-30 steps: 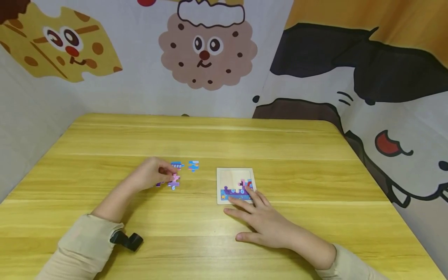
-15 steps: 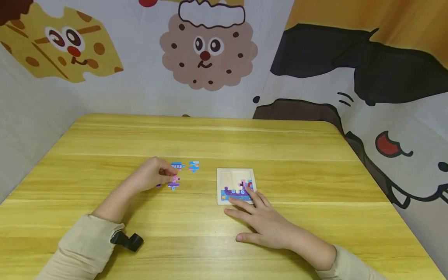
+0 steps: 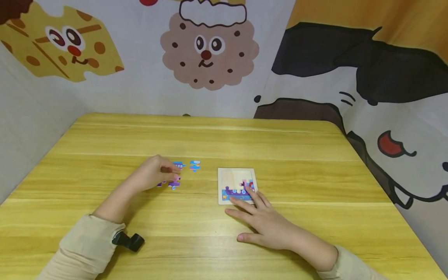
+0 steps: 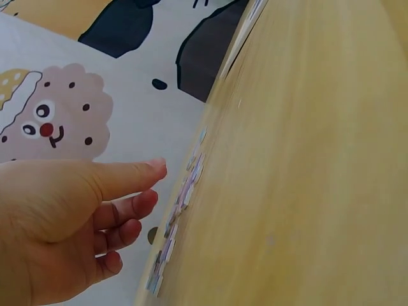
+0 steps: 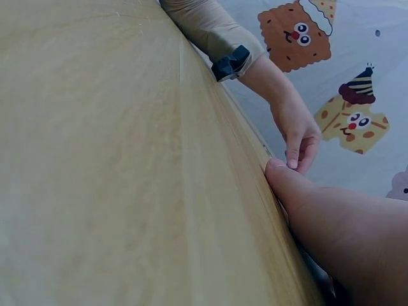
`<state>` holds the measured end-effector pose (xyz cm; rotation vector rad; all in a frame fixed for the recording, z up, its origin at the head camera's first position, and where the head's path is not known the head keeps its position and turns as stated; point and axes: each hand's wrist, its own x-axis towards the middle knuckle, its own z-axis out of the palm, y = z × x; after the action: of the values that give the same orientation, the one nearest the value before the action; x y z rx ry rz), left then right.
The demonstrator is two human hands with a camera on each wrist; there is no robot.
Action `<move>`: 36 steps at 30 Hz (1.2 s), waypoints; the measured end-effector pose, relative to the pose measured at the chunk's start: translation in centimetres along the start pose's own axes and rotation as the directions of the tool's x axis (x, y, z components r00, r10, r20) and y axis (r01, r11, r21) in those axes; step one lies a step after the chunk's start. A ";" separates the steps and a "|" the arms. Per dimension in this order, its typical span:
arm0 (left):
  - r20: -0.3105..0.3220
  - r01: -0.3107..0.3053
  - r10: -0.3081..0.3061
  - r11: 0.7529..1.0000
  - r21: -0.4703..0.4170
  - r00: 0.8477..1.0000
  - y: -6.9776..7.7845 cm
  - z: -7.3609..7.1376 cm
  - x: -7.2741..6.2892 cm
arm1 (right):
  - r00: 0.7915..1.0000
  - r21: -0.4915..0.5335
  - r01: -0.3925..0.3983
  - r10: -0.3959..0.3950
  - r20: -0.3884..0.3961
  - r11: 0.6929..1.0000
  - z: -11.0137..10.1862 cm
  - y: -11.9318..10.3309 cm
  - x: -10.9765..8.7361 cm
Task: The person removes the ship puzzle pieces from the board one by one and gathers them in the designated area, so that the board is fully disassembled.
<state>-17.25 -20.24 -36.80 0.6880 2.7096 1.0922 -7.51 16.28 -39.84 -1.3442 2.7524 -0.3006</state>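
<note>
My left hand hovers over loose jigsaw pieces left of centre, thumb and fingers loosely bent. Under its fingertips lies a pink and purple piece, partly hidden. The left wrist view shows that hand with nothing between its thumb and fingers, apart from the row of pieces. My right hand has its fingers spread, some fingertips resting on the lower right of a square puzzle board. Assembled pieces with a purple boat-like picture fill the lower part of the board; its upper part shows bare wood.
Beyond the left fingers lie a blue and purple piece and a blue piece. The wooden table meets a cartoon-printed cloth at the back. A black strap device sits on the left sleeve.
My left hand has shifted slightly to the right, and its fingertips now cover more of the pink and purple piece. The right hand stays on the board.
</note>
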 end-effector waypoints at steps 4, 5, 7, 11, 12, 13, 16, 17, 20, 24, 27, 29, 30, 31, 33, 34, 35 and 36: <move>-0.011 -0.009 0.009 1.000 -0.006 1.000 0.6 0.0 0.0 | 1.000 0.005 -0.010 0.010 0.009 1.000 -0.1 -0.1 0.0; -0.012 -0.011 0.011 1.000 -0.012 1.000 0.8 0.1 0.1 | 1.000 0.005 -0.010 0.010 0.009 1.000 -0.1 -0.1 0.1; -0.018 -0.020 0.019 1.000 -0.018 1.000 1.1 0.2 0.1 | 1.000 0.004 -0.004 0.004 0.004 1.000 0.0 -0.1 0.1; -0.028 -0.036 0.036 0.999 -0.001 0.999 1.7 0.6 0.2 | 1.000 -0.002 0.001 -0.001 0.000 1.000 0.1 0.0 0.0; -0.033 -0.041 0.042 0.999 0.011 0.999 1.8 0.7 0.3 | 1.000 -0.002 0.001 -0.001 0.001 1.000 0.1 0.0 0.0; -0.035 -0.044 0.044 0.999 0.019 0.998 2.0 0.9 0.3 | 1.000 -0.004 0.001 -0.001 0.002 1.000 0.1 0.0 0.0; -0.042 -0.057 0.058 0.998 0.034 0.997 2.6 1.3 0.6 | 1.000 -0.009 0.001 -0.001 0.003 1.000 0.1 0.0 0.0; -0.044 -0.068 0.069 0.997 0.037 0.997 2.9 1.5 0.7 | 1.000 -0.009 0.002 -0.002 0.002 1.000 0.2 0.0 0.0; -0.053 -0.105 0.107 0.994 0.039 0.993 3.7 2.1 1.0 | 1.000 -0.012 0.006 -0.006 -0.002 1.000 0.3 0.1 0.0; -0.060 -0.159 0.161 0.987 0.040 0.985 4.4 3.0 1.7 | 1.000 -0.006 0.002 -0.002 -0.001 1.000 0.3 0.1 0.0; -0.055 -0.182 0.183 0.983 0.019 0.982 4.8 3.6 2.2 | 1.000 0.003 -0.002 0.002 0.000 1.000 0.3 0.1 0.1; -0.049 -0.180 0.180 0.984 -0.004 0.982 5.1 4.0 2.5 | 1.000 0.006 -0.004 0.004 0.004 1.000 0.3 0.1 0.1; -0.045 -0.181 0.180 0.983 -0.012 0.983 5.2 4.2 2.7 | 1.000 0.005 -0.004 0.004 0.007 1.000 0.3 0.1 0.1; -0.040 -0.181 0.180 0.983 -0.023 0.983 5.4 4.4 2.8 | 1.000 0.002 -0.004 0.004 0.009 1.000 0.3 0.1 0.1; -0.032 -0.181 0.180 0.983 -0.038 0.983 5.8 4.8 3.2 | 1.000 0.000 -0.004 0.004 0.014 1.000 0.3 0.1 0.1; -0.028 -0.184 0.183 0.982 -0.043 0.983 6.0 5.0 3.4 | 1.000 -0.001 -0.003 0.003 0.014 1.000 0.3 0.1 0.1; -0.024 -0.189 0.188 0.981 -0.046 0.982 6.1 5.2 3.6 | 1.000 -0.003 -0.001 0.001 0.013 1.000 0.3 0.1 0.2; -0.020 -0.192 0.192 0.980 -0.051 0.981 6.3 5.4 3.8 | 1.000 -0.004 0.001 -0.001 0.011 1.000 0.3 0.1 0.2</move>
<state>-16.79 -11.20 -36.25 0.9532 2.6601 1.2090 -7.64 16.13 -40.12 -1.3446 2.7445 -0.2875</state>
